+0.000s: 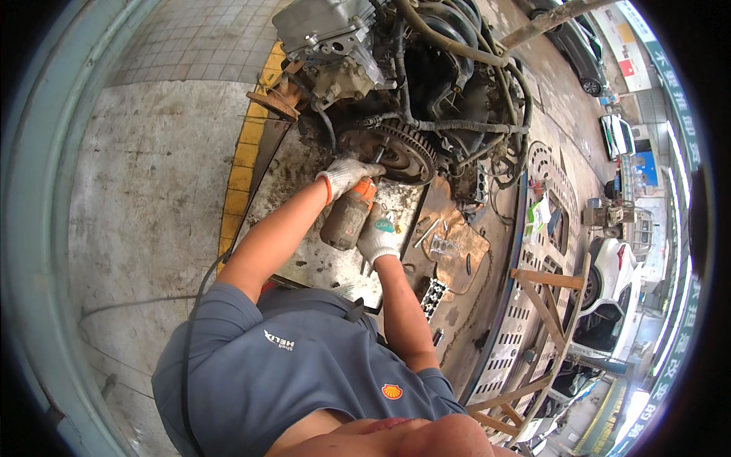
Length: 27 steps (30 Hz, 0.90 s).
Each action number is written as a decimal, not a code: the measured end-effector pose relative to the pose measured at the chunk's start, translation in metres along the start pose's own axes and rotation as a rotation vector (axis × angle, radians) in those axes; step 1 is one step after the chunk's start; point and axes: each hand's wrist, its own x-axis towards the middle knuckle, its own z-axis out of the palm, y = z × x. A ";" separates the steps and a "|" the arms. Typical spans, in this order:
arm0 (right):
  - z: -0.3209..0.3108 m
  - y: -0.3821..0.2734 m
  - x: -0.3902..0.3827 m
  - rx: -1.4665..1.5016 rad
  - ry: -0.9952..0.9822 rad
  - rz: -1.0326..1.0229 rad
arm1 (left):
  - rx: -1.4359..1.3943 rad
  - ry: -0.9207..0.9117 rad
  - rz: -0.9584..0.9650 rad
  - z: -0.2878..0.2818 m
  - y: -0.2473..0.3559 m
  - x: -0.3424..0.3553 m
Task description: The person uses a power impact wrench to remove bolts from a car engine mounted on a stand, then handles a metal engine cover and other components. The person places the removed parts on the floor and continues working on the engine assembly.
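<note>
Both my hands wear white knitted work gloves. A grey power impact wrench (pixel 346 219) with an orange nose points at the toothed flywheel (pixel 403 158) of the engine. My left hand (pixel 345 177) is closed around the front end of the tool, its fingertips by the metal socket (pixel 378 155). That socket reaches the middle of the flywheel; whether it sits on a bolt is too small to tell. At the back of the wrench, my right hand (pixel 378 237) is closed on the handle, which its glove mostly hides.
The engine (pixel 457 68), with hoses and a wiring loom, fills the far side. A stained metal tray (pixel 297 190) lies under my hands. To the right are cardboard (pixel 464 259) with loose parts, a slotted metal ramp (pixel 518 312) and a wooden frame (pixel 544 305). A black cable (pixel 194 335) hangs by my left arm.
</note>
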 end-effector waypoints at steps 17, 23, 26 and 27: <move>-0.013 0.025 -0.016 0.068 0.018 -0.111 | -0.394 -0.182 0.001 0.019 -0.002 -0.005; -0.003 0.022 -0.021 0.208 0.132 -0.187 | -0.616 -0.214 -0.067 0.020 0.004 -0.020; -0.003 0.019 -0.013 0.165 0.071 -0.128 | -0.382 -0.165 -0.132 0.016 0.000 -0.002; -0.005 0.017 -0.013 0.159 0.058 -0.105 | -0.343 -0.170 -0.107 0.017 -0.002 0.002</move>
